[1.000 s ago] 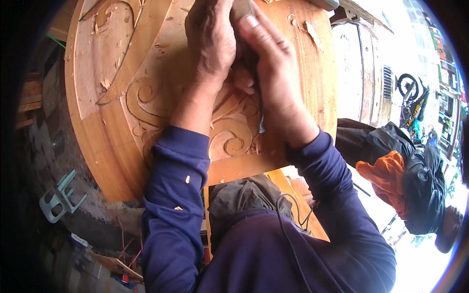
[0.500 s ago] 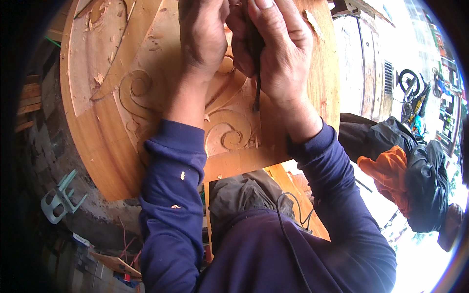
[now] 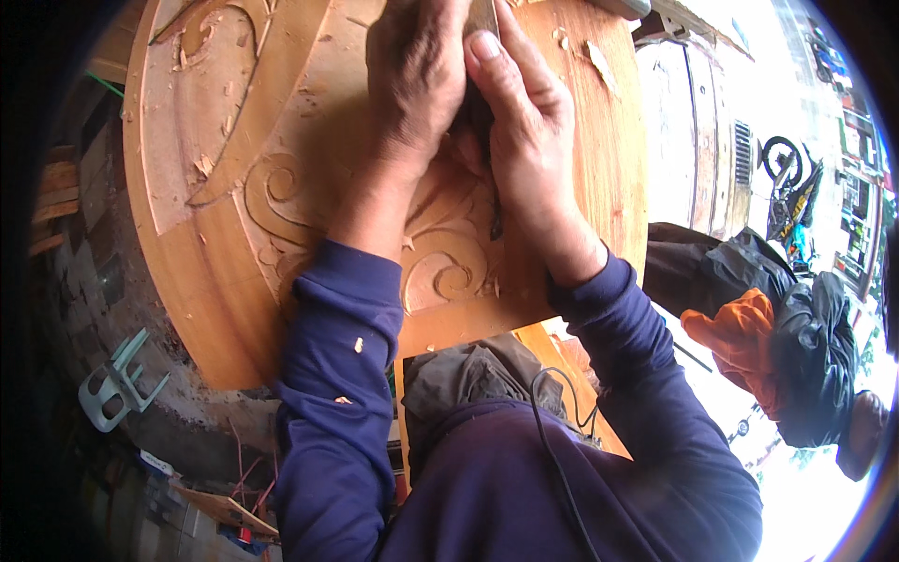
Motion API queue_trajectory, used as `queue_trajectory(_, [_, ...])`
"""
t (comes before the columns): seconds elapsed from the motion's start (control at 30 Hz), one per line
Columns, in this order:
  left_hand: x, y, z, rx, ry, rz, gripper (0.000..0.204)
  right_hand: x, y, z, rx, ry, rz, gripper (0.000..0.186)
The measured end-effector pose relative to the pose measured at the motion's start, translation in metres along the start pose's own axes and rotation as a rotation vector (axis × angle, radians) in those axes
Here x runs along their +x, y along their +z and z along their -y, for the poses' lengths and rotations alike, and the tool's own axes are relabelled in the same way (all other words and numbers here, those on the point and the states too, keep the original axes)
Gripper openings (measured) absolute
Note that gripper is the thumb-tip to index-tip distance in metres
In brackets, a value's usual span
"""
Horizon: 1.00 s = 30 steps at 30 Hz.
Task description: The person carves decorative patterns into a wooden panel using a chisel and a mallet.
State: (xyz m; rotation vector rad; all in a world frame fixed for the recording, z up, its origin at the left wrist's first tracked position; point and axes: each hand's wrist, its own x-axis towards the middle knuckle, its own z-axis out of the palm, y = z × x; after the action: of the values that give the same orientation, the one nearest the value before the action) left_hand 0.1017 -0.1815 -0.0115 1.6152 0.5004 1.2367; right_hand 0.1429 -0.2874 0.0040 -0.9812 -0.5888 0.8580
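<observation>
A broad wooden panel [image 3: 201, 281] with carved scrolls and raised leaf shapes lies under my hands. My left hand [image 3: 417, 80] is closed round a narrow carving chisel [image 3: 496, 220], its fingers mostly hidden behind the hand. My right hand [image 3: 532, 131] grips the same chisel from the right, thumb laid along its upper part. The chisel's dark lower end points toward me, beside a carved spiral [image 3: 456, 278] near the panel's near edge; I cannot tell whether it touches the wood.
Pale wood shavings [image 3: 601, 67] are scattered on the panel. A grey object [image 3: 626, 7] sits at its far right edge. On the left floor lies a pale green plastic stool [image 3: 117, 384]. To the right are dark cloth, an orange cloth [image 3: 740, 328] and a motorbike [image 3: 785, 187].
Both hands and the chisel have shifted slightly toward me, and the hands have drawn closer together. The panel sits a little lower in view, and the grey object now shows at the top.
</observation>
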Motion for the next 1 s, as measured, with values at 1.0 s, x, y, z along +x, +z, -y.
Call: queue_trajectory(1.0, [0.001,0.000,-0.014,-0.314,0.138,0.107,0.043,0.000,-0.007,0.005,0.200,-0.069,0.133,0.056])
